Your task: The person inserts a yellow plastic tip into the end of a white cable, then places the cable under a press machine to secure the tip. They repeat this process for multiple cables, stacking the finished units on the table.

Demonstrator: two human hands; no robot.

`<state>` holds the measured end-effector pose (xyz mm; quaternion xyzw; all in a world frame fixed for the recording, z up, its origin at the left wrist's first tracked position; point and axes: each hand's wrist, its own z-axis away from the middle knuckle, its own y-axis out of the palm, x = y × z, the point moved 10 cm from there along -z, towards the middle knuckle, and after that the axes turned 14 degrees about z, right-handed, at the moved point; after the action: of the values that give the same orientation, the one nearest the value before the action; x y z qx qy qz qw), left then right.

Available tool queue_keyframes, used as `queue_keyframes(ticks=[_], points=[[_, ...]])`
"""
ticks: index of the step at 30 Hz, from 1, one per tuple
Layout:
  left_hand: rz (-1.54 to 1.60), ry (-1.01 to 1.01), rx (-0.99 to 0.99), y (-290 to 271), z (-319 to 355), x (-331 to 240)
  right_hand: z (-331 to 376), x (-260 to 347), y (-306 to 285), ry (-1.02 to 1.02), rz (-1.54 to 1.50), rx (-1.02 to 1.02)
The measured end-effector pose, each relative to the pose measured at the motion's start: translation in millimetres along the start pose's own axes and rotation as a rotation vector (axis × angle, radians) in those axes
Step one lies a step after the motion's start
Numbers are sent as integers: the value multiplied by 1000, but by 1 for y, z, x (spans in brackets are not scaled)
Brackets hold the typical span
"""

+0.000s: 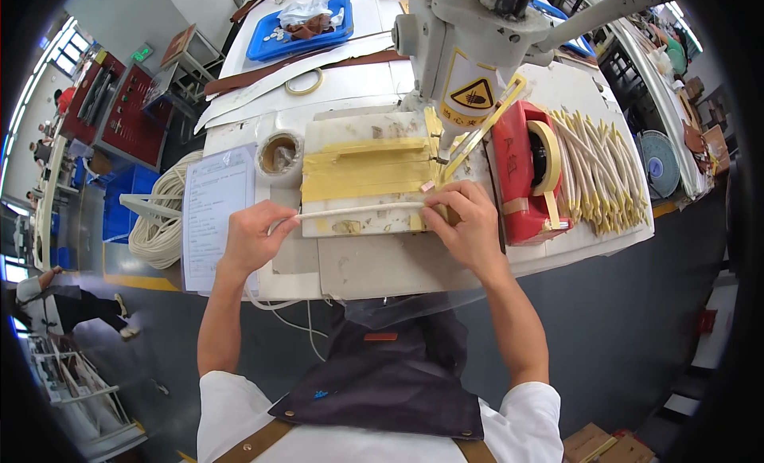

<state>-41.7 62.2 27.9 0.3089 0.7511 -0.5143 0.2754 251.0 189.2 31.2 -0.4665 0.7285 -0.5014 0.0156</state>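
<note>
A white cord [358,210] is stretched nearly straight from left to right between my two hands. My left hand [256,234] pinches its left end between thumb and fingers, left of a pale base plate [362,228]. At the other end, my right hand [468,224] pinches the cord near the plate's right side; its fingers hide that tip. Yellow tape [358,180] covers the plate's middle, just beyond the cord. Behind the plate rises a grey hand press [461,73] with a yellow warning label. A slim yellow-taped bar [484,128] slants up beside it.
Right of the plate stands a red tape dispenser [509,156], then a pile of cut cords with yellow ends [597,172]. To the left are a tape roll [280,159], a printed sheet [216,212] and coiled cord [155,224]. A blue tray [263,47] sits at the back.
</note>
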Motion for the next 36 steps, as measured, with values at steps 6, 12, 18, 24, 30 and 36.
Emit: queue_keyframes(ticks=[6, 12, 18, 24, 30, 36], points=[[-43, 55, 45, 5, -4, -4, -2, -6, -3, 33, -73, -3], [-18, 130, 50, 5, -5, -7, 1, -7, -2, 50, -55, -5], [-88, 149, 91, 9, -8, -15, 1, -7, -3, 73, -79, -16], [-139, 149, 91, 10, -8, -16, -1, -9, -2, 123, -129, 23], [-141, 75, 115, 12, -10, -14, 1, -12, -4, 102, -119, 9], [-110, 170, 83, 8, -5, -14, 0, 0, -7, 11, -36, -53]])
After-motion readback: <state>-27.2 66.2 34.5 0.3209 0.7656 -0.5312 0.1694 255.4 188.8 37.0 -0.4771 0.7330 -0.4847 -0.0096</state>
